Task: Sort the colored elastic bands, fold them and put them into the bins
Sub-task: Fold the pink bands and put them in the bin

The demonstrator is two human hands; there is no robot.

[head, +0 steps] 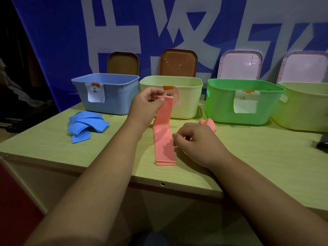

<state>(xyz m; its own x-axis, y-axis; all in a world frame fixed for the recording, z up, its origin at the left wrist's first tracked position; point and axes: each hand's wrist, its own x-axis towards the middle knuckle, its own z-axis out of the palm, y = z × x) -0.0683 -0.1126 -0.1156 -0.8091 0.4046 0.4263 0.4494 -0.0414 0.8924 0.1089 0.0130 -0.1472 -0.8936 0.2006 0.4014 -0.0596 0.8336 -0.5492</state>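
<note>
My left grip (147, 103) pinches the far end of the pink band (164, 144), raised before the pale yellow bin (188, 105). The band's near end lies on the counter (248, 157). My right grip (193, 139) curls at its edge; I cannot tell if it holds. I should fold end to end squarely. The blue bin (113, 98), the pale yellow bin and the green bin (221, 105) hide their insides.

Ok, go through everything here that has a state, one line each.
Long pink elastic band: unfolded, top end lifted, bottom end on the wooden table.
Left hand: pinches that band's top end.
Right hand: curled fingers pinch its right edge.
Pile of blue elastic bands: loose on the table.
Second pink band: crumpled, on the table behind the right hand.
Blue plastic bin, pale yellow plastic bin, green plastic bin: open, lids propped behind.
</note>
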